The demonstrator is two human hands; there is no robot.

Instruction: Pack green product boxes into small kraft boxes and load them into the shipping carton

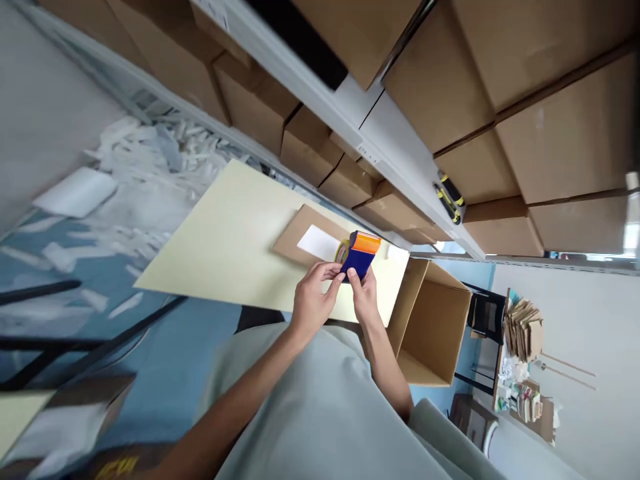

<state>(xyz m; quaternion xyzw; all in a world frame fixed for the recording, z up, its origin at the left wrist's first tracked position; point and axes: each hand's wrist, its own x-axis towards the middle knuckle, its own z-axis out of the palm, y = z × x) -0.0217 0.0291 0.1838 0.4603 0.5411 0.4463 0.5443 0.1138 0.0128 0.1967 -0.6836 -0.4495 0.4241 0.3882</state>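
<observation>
A blue tape dispenser [358, 261] with an orange top edge is held between my two hands, above a pale yellow board. A yellow-rimmed roll of tape [342, 251] shows at its left side. My left hand [319, 293] is closed at the dispenser's lower left, thumb and fingers pinching near the roll. My right hand [365, 295] grips the lower right of the blue body, its thumb on the near face. Just beyond lies a flat brown cardboard box [290, 239] with a white label [319, 243] on it.
The pale yellow tabletop [225, 227] runs diagonally before me. An open cardboard carton [435, 327] stands at right. Shelves [320, 100] hold several brown boxes; two yellow-black cutters [447, 200] lie on one. White scraps [135, 167] cover the floor at left.
</observation>
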